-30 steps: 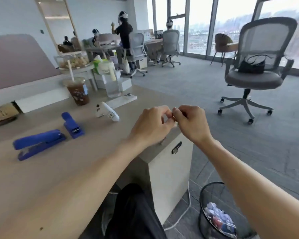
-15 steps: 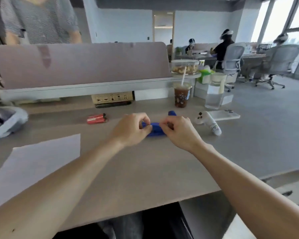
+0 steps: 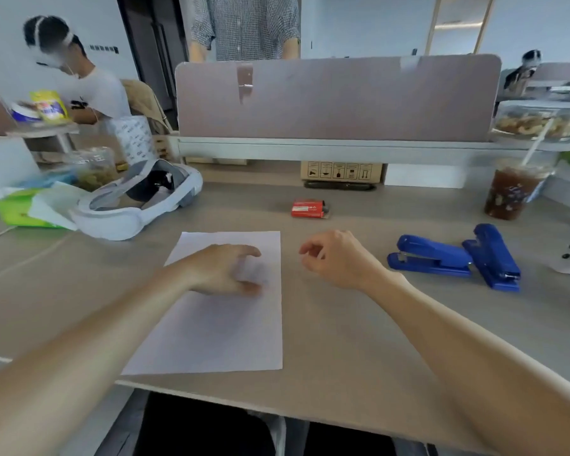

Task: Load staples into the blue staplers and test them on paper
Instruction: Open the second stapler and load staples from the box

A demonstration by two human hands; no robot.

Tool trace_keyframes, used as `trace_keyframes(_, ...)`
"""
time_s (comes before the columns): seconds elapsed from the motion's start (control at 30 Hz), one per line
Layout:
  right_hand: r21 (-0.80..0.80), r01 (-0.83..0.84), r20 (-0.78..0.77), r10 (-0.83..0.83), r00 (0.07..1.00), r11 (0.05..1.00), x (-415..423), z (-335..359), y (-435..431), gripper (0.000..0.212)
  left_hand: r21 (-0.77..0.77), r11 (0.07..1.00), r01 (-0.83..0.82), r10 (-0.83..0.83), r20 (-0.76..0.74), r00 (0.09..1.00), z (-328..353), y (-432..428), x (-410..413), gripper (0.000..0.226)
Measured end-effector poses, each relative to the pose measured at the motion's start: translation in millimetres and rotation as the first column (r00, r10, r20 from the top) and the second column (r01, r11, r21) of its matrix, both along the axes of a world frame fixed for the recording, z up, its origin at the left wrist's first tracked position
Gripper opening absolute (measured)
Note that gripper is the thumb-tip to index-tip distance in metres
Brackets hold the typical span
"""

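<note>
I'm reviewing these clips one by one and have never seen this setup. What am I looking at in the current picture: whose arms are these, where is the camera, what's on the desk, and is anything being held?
There is no machine: a person wears a wide-angle camera on the head, looking down at their own bare arms. The left hand hovers over a sheet of paper, fingers curled, blurred. The right hand hangs beside the paper, apparently empty. Two blue staplers lie to the right, touching, unheld. Further back sit a red staple box, an iced drink and a white headset.
</note>
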State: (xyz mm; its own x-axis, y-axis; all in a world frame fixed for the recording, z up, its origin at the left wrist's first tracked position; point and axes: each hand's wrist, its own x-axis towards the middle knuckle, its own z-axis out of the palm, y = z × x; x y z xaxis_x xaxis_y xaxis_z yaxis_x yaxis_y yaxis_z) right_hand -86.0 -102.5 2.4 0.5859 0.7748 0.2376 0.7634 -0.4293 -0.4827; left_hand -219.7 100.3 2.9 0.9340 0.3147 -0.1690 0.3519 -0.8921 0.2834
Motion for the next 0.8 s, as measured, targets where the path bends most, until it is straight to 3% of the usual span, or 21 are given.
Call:
trace_keyframes(0.2, 0.033, 0.13, 0.059, -0.132, 0.99, 0.991, 24.3, 6.1, -12.4, 0.021, 0.007, 0.993, 0.115, -0.115, 0.009, 0.993, -4.4, -19.2, 32.7, 0.079)
trace_keyframes(0.33, 0.136, 0.261, 0.096, -0.275, 0.956, 0.956, 50.3, 18.5, -45.7, 0.018, 0.005, 0.988, 0.153, -0.153, 0.053, 0.987, -1.0, -40.1, 64.2, 0.071)
trace_keyframes(0.4, 0.071, 0.301, 0.081, -0.306, 0.949, 0.951, 67.0, 24.6, -66.1, 0.022, 0.006, 0.984, 0.176, -0.176, 0.079, 0.981, 1.5, -54.8, 83.5, 0.064)
trace_keyframes(0.5, -0.156, 0.268, 0.046, -0.264, 0.963, 0.951, 85.7, 29.6, -94.7, 0.041, -0.011, 0.976, 0.216, -0.212, 0.146, 0.966, 4.2, -77.4, 112.3, 0.065)
trace_keyframes(0.57, -0.272, 0.212, 0.057, -0.204, 0.977, 0.939, 91.9, 28.8, -107.8, 0.041, -0.021, 0.965, 0.263, -0.256, 0.171, 0.951, 5.0, -92.0, 129.6, 0.066)
trace_keyframes(0.7, -0.207, 0.164, 0.073, -0.152, 0.986, 0.965, 99.0, 18.4, -116.9, 0.025, -0.011, 0.914, 0.405, -0.402, 0.096, 0.91, 3.1, -114.7, 151.8, 0.069)
trace_keyframes(0.8, -0.149, 0.15, 0.057, -0.143, 0.988, 0.977, 100.6, 13.6, -114.6, 0.022, 0.019, 0.927, 0.374, -0.374, 0.043, 0.926, -0.3, -119.7, 157.5, 0.076)
